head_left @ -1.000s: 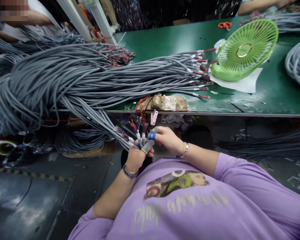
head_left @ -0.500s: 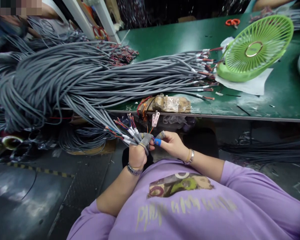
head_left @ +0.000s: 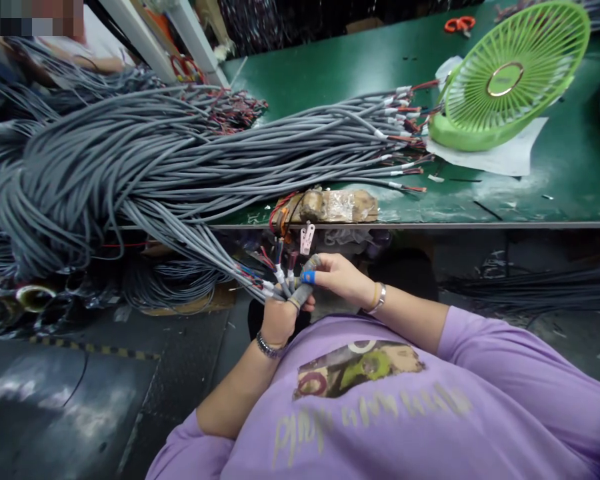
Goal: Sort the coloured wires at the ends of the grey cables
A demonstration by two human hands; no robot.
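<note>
Several grey cables (head_left: 215, 257) run down from the bench edge into my left hand (head_left: 279, 321), which is closed around them near their ends. White sleeves and fanned-out coloured wires (head_left: 280, 255) stick up past its fingers. My right hand (head_left: 347, 281) meets the left at the cable ends, its thumb and forefinger pinched together. Whatever lies in that pinch is hidden. Blue tape wraps the right thumb; grey tape covers fingertips on both hands. Just above them, a pale pink clip (head_left: 307, 239) hangs at the bench edge.
A big bundle of grey cables (head_left: 180, 163) lies across the green bench (head_left: 330, 70). On the right stands a green fan (head_left: 505, 80) on white paper. Orange-handled scissors (head_left: 459, 25) lie at the back. A taped block (head_left: 343, 205) sits at the front edge. Another person's arm (head_left: 100, 63) shows upper left.
My right hand has shifted slightly left and up, closer against the left hand. The wire ends between my hands have turned more upright. The camera view has tilted a little.
</note>
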